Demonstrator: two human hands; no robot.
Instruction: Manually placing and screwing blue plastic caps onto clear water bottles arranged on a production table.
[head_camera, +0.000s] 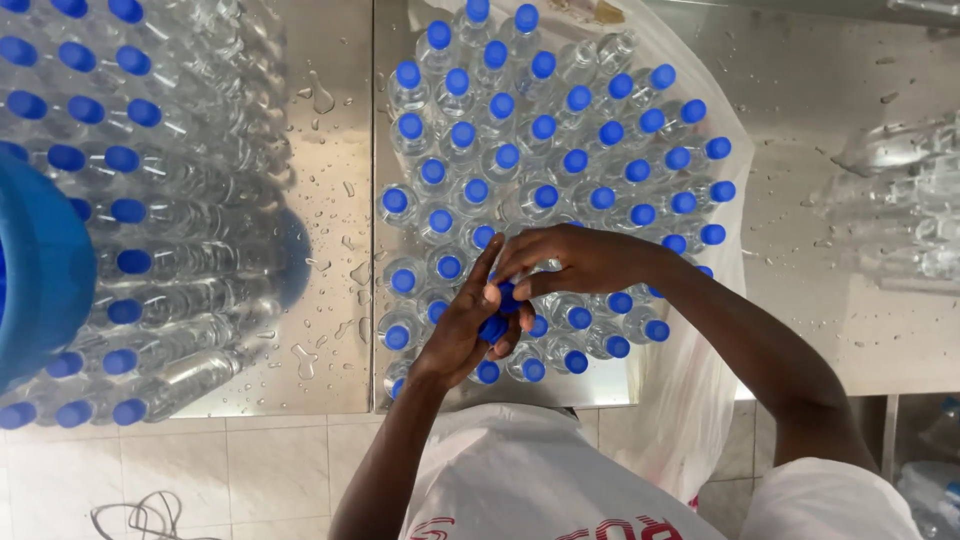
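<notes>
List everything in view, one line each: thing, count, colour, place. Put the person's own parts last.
Upright bottles: dozens, clear with blue caps, packed together on the table's middle.
Plastic sheet: one, clear, under and around those bottles.
Stacked bottles: many, clear with blue caps, lying in rows at left.
Steel table: one, grey, wet with droplets.
Blue container: one, far left edge.
Cable: one, pale, on the tiled floor.
Left hand: holds blue caps.
Right hand: fingers on a cap.
</notes>
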